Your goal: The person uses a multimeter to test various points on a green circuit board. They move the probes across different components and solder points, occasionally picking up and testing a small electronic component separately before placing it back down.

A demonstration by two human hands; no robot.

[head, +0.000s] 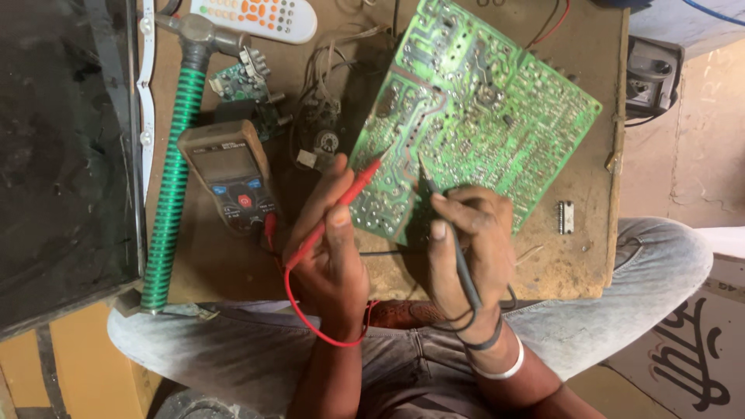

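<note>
Left hand pinches red probe, right hand black probe; both tips meet green circuit board, solder side up for access. Multimeter lies left.

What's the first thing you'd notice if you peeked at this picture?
The big green circuit board lying tilted in the middle of the wooden board, solder side up. Just below it, the left hand holds a red probe and the right hand a black probe, both tips on the board's near edge. To the left sits a brown multimeter beside a hammer with a green ribbed handle.
</note>
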